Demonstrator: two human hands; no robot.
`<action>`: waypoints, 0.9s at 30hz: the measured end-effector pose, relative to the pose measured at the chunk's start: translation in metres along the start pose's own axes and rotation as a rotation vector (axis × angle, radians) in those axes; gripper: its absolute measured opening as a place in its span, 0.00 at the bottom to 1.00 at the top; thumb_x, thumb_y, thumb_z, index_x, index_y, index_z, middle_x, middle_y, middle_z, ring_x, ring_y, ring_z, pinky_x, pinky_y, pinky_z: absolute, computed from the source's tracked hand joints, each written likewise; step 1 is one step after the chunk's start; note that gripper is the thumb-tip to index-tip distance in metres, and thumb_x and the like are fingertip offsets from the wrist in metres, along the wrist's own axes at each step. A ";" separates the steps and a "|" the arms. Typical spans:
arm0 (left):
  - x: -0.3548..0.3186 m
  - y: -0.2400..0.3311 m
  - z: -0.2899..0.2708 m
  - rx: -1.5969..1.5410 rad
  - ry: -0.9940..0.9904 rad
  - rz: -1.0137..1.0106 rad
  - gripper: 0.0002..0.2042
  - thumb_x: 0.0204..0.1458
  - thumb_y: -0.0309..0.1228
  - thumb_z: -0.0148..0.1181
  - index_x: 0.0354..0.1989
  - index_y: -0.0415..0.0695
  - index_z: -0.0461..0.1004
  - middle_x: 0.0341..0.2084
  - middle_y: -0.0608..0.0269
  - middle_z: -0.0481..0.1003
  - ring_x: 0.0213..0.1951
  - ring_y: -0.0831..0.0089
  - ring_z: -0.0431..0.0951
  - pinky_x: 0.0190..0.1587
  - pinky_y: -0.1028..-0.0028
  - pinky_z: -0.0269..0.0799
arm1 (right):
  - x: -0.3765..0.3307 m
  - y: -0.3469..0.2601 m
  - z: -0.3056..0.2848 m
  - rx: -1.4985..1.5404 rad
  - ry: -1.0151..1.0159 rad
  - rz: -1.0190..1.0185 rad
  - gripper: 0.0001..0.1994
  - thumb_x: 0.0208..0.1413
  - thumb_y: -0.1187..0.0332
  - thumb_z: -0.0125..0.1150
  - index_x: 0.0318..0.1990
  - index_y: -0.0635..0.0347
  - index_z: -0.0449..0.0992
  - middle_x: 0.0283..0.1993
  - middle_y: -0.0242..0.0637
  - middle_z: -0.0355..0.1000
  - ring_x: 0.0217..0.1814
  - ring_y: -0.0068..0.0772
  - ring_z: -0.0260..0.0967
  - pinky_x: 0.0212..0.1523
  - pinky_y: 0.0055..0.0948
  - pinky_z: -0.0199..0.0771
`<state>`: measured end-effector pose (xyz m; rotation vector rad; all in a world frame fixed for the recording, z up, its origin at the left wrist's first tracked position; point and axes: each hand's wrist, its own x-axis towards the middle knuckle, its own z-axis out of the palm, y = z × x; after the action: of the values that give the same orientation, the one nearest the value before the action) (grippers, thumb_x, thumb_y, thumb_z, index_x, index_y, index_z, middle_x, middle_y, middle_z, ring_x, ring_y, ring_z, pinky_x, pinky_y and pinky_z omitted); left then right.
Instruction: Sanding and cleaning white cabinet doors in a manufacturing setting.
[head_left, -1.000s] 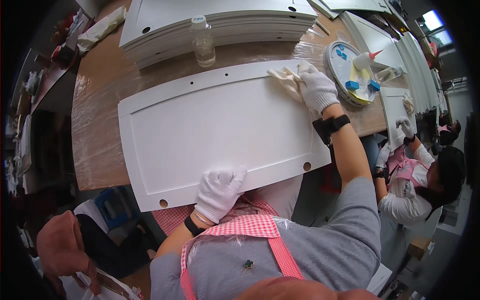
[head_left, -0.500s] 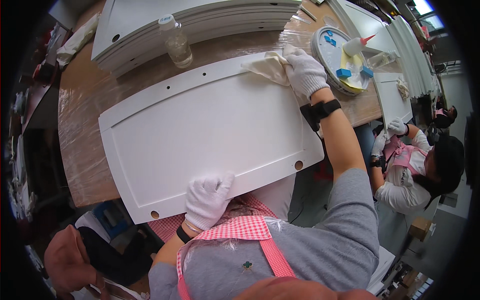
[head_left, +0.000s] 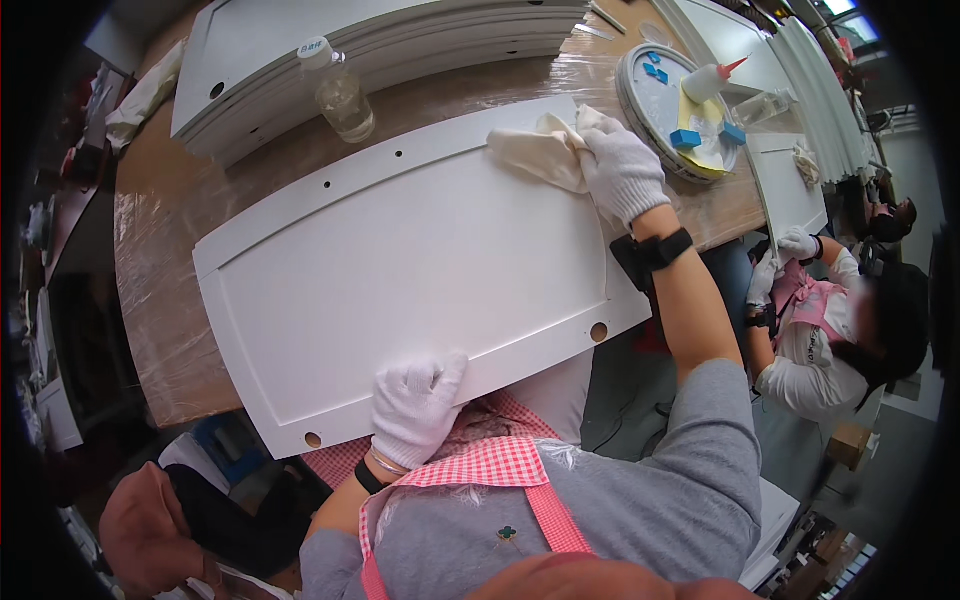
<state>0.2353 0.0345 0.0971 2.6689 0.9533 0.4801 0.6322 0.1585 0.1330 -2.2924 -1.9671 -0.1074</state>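
Observation:
A white framed cabinet door panel (head_left: 420,280) lies across the table in front of me, its near edge jutting past the table toward my body. It has two small holes along the far rail and a larger round hole near each near corner. My left hand (head_left: 418,403), in a white knit glove, grips the panel's near edge, with the fingers curled on top. At the far right corner my gloved right hand (head_left: 622,170) is closed on a cream cloth (head_left: 540,155). The cloth lies against the panel's far rail, its loose end spread leftward.
Behind the panel stand a stack of white panels (head_left: 400,55) and a clear bottle (head_left: 345,108). To the right, a round lid (head_left: 632,95) carries blue blocks (head_left: 686,139) and a red-tipped squeeze bottle (head_left: 708,82). A co-worker (head_left: 815,330) handles another panel at far right.
My right hand and the cloth have shifted slightly at the far right corner, and the cloth is bunched higher. My left hand keeps its place on the near edge. The view has moved a little.

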 end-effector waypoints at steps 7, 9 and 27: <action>0.003 0.006 -0.003 0.010 0.003 -0.047 0.31 0.37 0.38 0.79 0.56 0.51 0.82 0.32 0.67 0.69 0.36 0.62 0.72 0.38 0.59 0.66 | 0.046 -0.164 0.012 0.245 0.002 -0.254 0.13 0.64 0.66 0.56 0.47 0.62 0.84 0.53 0.50 0.77 0.59 0.52 0.76 0.53 0.47 0.82; 0.003 0.006 -0.004 0.014 0.014 -0.037 0.31 0.37 0.38 0.79 0.56 0.51 0.83 0.31 0.67 0.69 0.35 0.62 0.72 0.37 0.59 0.66 | 0.037 -0.156 0.011 0.229 -0.026 -0.166 0.13 0.65 0.64 0.55 0.46 0.62 0.82 0.54 0.50 0.77 0.57 0.52 0.77 0.52 0.48 0.82; 0.004 0.011 -0.002 0.061 0.016 -0.096 0.33 0.34 0.40 0.82 0.57 0.55 0.84 0.36 0.68 0.71 0.39 0.61 0.72 0.43 0.59 0.68 | 0.065 -0.158 0.029 0.252 -0.084 -0.046 0.15 0.66 0.63 0.56 0.51 0.61 0.83 0.56 0.52 0.76 0.59 0.51 0.77 0.54 0.45 0.82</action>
<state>0.2436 0.0292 0.1041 2.6612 1.1118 0.4599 0.4852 0.2496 0.1198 -2.1244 -1.9452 0.2243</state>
